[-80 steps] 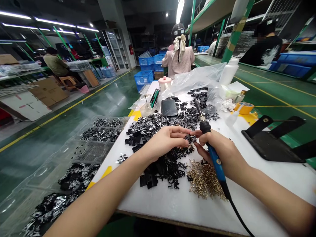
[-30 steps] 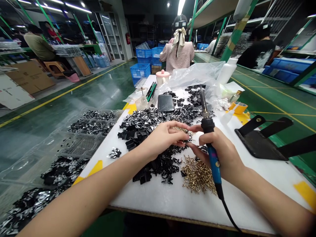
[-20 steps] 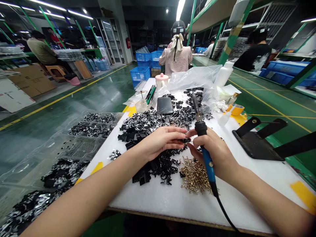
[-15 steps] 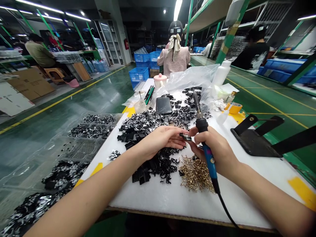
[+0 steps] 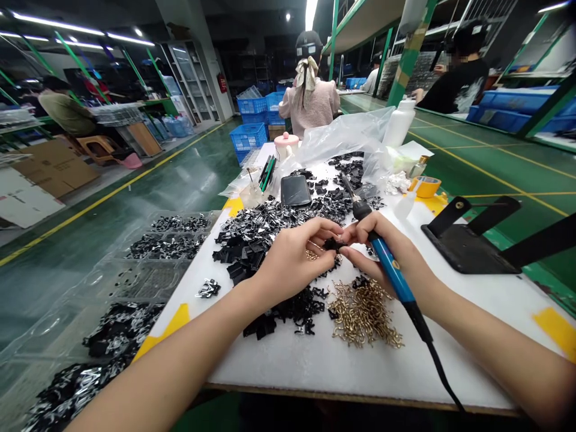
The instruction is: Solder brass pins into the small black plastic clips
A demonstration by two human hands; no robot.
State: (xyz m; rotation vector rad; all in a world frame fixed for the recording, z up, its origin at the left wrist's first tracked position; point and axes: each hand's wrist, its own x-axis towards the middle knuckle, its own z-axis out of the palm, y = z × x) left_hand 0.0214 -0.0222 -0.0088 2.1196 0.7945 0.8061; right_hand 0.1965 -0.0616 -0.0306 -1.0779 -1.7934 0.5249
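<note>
My left hand (image 5: 292, 257) is closed, its thumb and fingertips pinching a small black part (image 5: 333, 244) above the table. The right hand (image 5: 398, 249) meets it there, thumb and fingertips touching the part's other side. A blue-handled soldering iron (image 5: 392, 269) rests in that same right hand, its tip pointing up and away and its cord trailing towards me. Under the hands lie heaps of small black and silvery clips (image 5: 256, 231) and a pile of curved, gold-coloured metal pieces (image 5: 364, 318). Finer detail of the held part is too small to make out.
Clear divided trays (image 5: 148, 276) with more clips stand left of the table (image 5: 279, 369). A black metal stand (image 5: 468, 249) and yellow tape roll (image 5: 425, 186) are on the right. Behind the heaps are a black rectangular device (image 5: 295, 190), white bottle (image 5: 399, 123) and lidded cup (image 5: 286, 144). Co-workers sit beyond.
My left hand has turned, with thumb and fingers now curled around the part. The soldering iron has tilted, its tip lower and further left, its cord end further right.
</note>
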